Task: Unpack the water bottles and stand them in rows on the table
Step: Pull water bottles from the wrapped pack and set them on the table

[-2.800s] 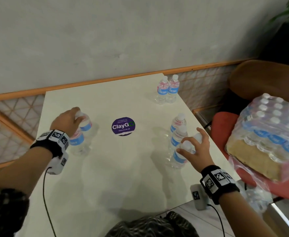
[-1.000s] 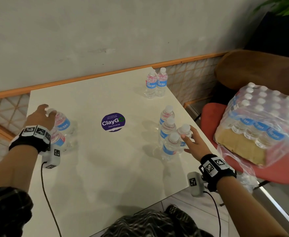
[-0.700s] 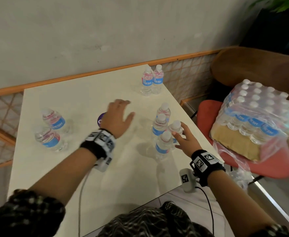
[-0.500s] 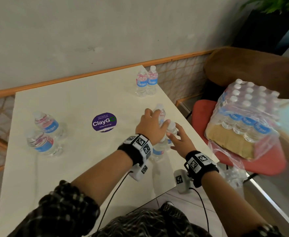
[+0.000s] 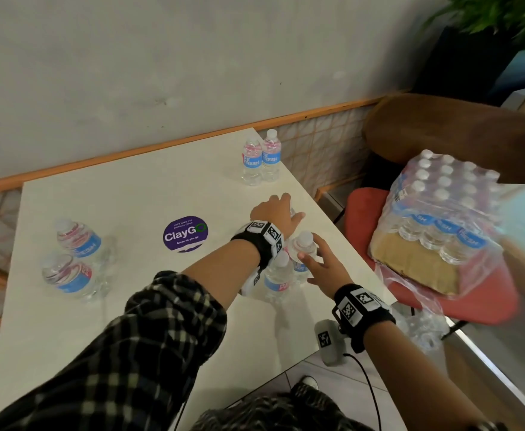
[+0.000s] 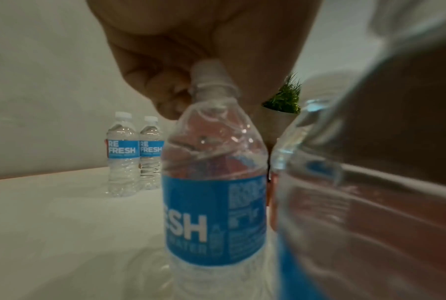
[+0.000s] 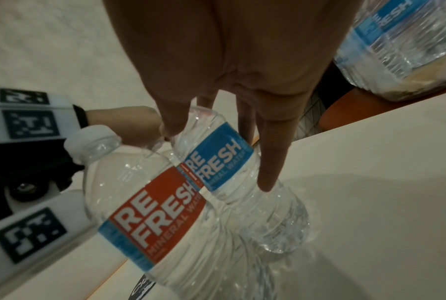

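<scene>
The left hand (image 5: 275, 217) reaches across the cluster of water bottles near the right edge of the tabletop (image 5: 136, 194). In the left wrist view its fingers (image 6: 163, 81) curl down around the white cap and neck of one upright bottle (image 6: 214, 192); this bottle stands with its long axis vertical, cap up under the palm, clear ribbed plastic with a blue band reading "FRESH". Just to the right of those fingers a second bottle (image 6: 358, 203) fills the view, blurred, with a red and blue label.

The right hand (image 5: 323, 269) is at the near side of the same cluster. Its fingers (image 7: 270, 162) are straight and spread, running down along the side of a bottle with a blue label (image 7: 217, 162), the fingertips touching its label and lower body. That bottle stands on the tabletop, cap hidden behind the fingers. Just beside it, on the thumb side, a bottle with a red and blue "RE FRESH MINERAL WATER" label (image 7: 155, 219) stands with its white cap up; the two touch at their labels. The slant of both in the right wrist view comes with a tilted camera; in the head view they look upright.

Beyond the left fingertips, a pair of bottles (image 5: 261, 160) stands upright side by side, touching, near the far corner. Well to the left of both hands two more bottles (image 5: 74, 259) stand close together. A round purple sticker (image 5: 185, 234) lies between them and the hands. To the right of the right fingers, off the tabletop, a shrink-wrapped pack of bottles (image 5: 435, 219) sits on a red chair seat (image 5: 360, 209).
</scene>
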Demonstrator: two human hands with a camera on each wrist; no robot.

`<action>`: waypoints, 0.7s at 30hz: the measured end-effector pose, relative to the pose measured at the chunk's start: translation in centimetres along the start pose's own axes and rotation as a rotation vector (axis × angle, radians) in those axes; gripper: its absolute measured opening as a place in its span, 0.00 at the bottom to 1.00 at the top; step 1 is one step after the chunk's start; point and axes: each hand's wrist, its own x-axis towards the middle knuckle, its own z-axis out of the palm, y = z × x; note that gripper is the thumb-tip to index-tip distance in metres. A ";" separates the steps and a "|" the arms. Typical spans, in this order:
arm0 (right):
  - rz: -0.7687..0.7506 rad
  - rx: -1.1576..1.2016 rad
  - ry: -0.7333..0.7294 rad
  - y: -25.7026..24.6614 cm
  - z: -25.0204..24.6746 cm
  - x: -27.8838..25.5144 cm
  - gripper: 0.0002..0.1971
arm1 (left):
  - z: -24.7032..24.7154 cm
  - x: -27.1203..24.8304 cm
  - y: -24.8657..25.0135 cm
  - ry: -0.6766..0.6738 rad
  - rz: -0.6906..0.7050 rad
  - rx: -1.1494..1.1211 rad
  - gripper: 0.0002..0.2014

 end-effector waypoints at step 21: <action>-0.029 0.012 0.019 0.3 0.8 1.0 0.25 | -5.2 -6.4 -26.1 0.125 -0.254 0.147 0.17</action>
